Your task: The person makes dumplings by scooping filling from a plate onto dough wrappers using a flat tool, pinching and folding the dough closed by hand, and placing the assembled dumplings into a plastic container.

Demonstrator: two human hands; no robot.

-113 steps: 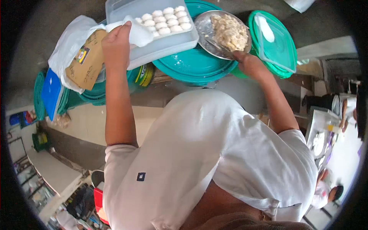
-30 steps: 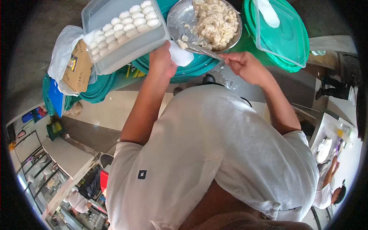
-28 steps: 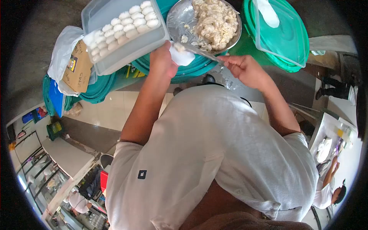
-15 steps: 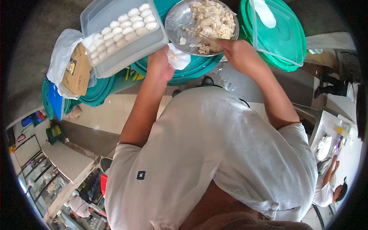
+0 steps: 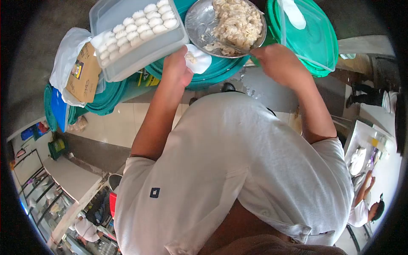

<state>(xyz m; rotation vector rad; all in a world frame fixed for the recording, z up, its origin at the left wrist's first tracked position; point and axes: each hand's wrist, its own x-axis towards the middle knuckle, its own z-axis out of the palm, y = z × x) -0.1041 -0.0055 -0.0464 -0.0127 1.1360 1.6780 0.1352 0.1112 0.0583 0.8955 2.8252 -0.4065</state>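
Observation:
My left hand [image 5: 176, 67] holds a thin white wrapper [image 5: 199, 59] with a small dab of pale filling on it. My right hand [image 5: 276, 61] is closed on the handle of a thin metal utensil [image 5: 234, 47], whose far end lies in the round metal bowl [image 5: 199, 21]. A chunky pale mixture [image 5: 240, 25] fills the bowl's right side. Left of the bowl is a translucent plastic box [image 5: 146, 57] with rows of white dumplings [image 5: 134, 32]. The bowl rests over a teal lid [image 5: 216, 75].
Right of the bowl, a clear lid [image 5: 312, 38] with a white piece on it lies on a green lid [image 5: 333, 46]. At left are a cardboard piece [image 5: 85, 76], a plastic bag [image 5: 63, 55] and a blue lid [image 5: 59, 108]. People [image 5: 363, 212] are at the far right and lower left.
Filling has come onto the wrapper in my left hand. My right hand has carried the utensil from the wrapper back into the bowl.

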